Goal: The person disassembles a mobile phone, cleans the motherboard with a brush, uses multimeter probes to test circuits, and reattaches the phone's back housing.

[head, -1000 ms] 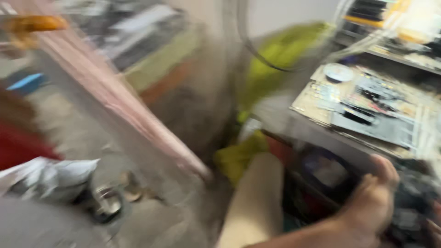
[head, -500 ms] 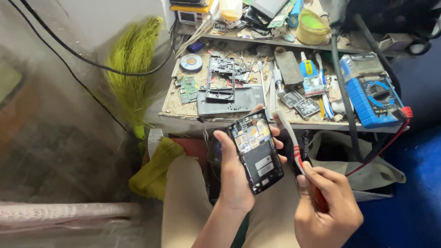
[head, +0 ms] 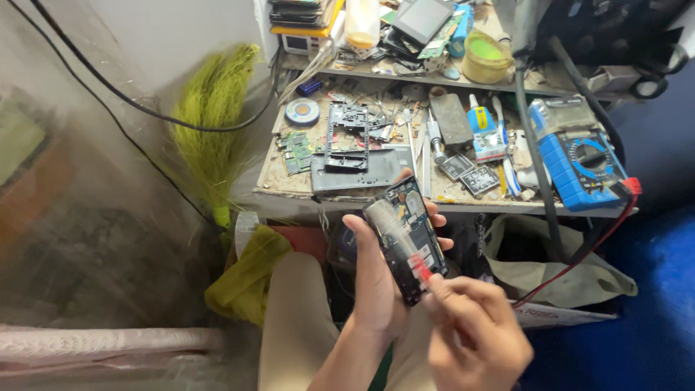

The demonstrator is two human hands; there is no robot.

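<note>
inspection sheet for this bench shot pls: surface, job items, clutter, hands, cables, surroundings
Surface: worn workbench, stained, crowded.
Job's things: opened phone with its insides showing; red-handled tool, blurred, tip over the phone.
Clutter: blue multimeter, phone frame, green circuit board, solder reel, yellow tub.
Grippers: left hand holds the phone, fingers wrapped round its edges; right hand holds the tool.
Cables: red lead hangs from the multimeter; black cable runs along the wall.
Surroundings: green broom, yellow cloth, blue floor.
</note>
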